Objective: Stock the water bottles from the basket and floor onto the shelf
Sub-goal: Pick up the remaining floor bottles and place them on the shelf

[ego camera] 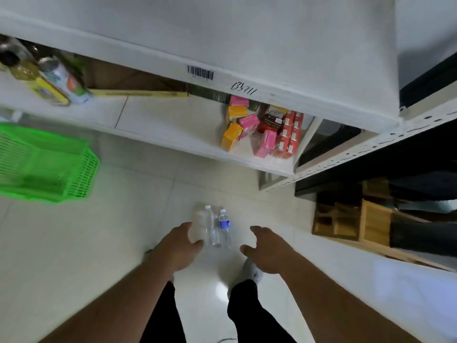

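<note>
1. At your twelve o'clock the water bottles [218,227] are clear, glossy plastic.
2. The floor [99,243] beneath you is smooth, shiny tile.
3. At ten o'clock the green basket [49,167] is plastic lattice.
4. The shelf [247,33] overhead looks matt white.
5. At three o'clock sits a bare wood crate [371,219].

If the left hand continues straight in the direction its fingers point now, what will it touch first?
Probably the clear plastic water bottles standing on the white tiled floor. The left hand, open, reaches toward the nearest, blurred one; depth is unclear.
</note>
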`<action>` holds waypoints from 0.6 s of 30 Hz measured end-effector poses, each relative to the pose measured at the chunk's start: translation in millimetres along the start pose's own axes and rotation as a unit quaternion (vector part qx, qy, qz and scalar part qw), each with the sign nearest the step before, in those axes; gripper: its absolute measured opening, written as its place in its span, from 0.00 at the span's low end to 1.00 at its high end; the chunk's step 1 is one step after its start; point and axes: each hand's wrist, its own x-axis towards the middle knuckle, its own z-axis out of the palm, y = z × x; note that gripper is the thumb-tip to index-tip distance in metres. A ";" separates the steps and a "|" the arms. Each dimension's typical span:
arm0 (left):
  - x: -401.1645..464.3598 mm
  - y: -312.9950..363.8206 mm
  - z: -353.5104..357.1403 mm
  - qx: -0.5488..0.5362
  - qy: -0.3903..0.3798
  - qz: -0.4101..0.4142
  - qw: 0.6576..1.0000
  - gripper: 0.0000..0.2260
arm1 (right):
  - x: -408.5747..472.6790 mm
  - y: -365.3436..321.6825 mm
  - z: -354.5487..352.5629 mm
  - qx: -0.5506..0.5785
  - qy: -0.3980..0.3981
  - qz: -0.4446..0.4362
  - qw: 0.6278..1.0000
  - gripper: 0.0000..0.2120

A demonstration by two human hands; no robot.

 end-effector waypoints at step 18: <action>425.7 -127.4 283.4 -0.108 0.055 -0.097 0.988 0.36 | 496.5 119.5 246.3 0.180 0.046 0.130 0.974 0.34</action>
